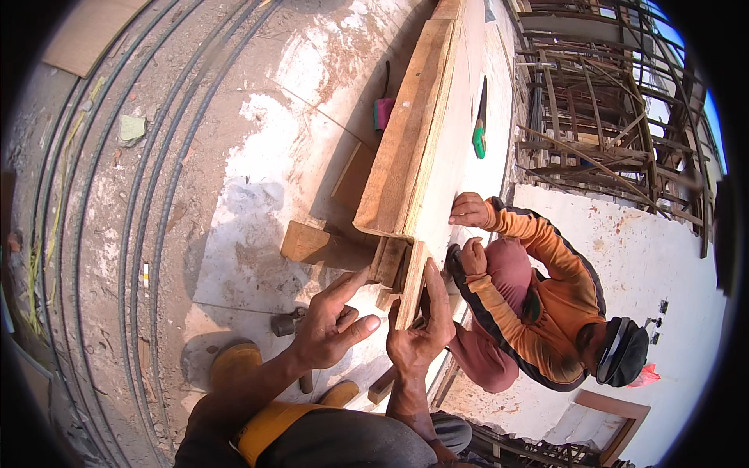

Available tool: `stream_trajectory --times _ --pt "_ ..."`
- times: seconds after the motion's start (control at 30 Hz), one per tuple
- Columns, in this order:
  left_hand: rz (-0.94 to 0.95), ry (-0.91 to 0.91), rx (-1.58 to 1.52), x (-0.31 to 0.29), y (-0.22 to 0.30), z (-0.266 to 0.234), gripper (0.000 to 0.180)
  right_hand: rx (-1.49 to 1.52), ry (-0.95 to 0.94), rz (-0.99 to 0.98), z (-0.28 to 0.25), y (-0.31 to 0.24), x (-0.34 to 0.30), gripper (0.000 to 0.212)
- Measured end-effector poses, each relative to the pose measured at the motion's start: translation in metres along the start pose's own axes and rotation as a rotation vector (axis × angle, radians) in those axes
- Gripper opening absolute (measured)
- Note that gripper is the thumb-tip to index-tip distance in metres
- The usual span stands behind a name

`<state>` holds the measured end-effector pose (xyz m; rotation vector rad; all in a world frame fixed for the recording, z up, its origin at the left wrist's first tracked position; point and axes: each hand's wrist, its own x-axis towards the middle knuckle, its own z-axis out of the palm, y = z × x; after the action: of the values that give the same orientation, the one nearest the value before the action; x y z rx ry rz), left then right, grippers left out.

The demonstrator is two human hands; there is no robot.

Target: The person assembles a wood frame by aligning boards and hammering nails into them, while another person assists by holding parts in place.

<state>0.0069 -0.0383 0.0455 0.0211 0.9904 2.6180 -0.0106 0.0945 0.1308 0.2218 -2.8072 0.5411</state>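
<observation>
A long wooden beam form [406,140] runs away from me, with a pale board as its top. At its near end a narrow plywood strip [413,285] sticks out toward me. My right hand [420,343] is closed around the near end of this strip, its index finger stretched along one side. To its left, my left hand [324,327] has thumb and fingers apart, and its index fingertip is at the small wood blocks [388,261] under the form's end. Left of these blocks, a short timber piece [316,243] juts out.
A green-handled handsaw [479,139] lies on the board. Across it crouches a co-worker in an orange sleeve [573,246], one hand [470,210] on the board edge. Pink tape measure [382,113] and dark hammer-like head [285,322] are at left; long steel bars [148,195] curve along the ground.
</observation>
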Motion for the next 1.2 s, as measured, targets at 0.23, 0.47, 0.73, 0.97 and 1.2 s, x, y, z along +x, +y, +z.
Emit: stream_trajectory --times 0.23,0.47,0.73,0.97,1.2 --pt "0.086 -0.113 0.098 0.006 0.012 0.020 0.076 0.199 0.055 0.130 -0.026 -0.003 0.005 0.053" --pt "0.158 -0.312 0.126 0.028 0.027 0.059 0.074 0.325 0.334 0.448 -0.071 0.009 0.002 0.050" --pt "0.382 -0.365 0.260 0.048 -0.004 0.132 0.075 0.491 0.646 0.508 -0.107 0.050 -0.014 0.035" --pt "0.476 -0.387 0.381 0.064 -0.021 0.185 0.062 0.587 0.691 0.475 -0.141 0.072 -0.003 0.039" --pt "0.346 -0.571 0.559 0.083 -0.042 0.201 0.069 0.701 0.701 0.477 -0.142 0.098 -0.012 0.045"
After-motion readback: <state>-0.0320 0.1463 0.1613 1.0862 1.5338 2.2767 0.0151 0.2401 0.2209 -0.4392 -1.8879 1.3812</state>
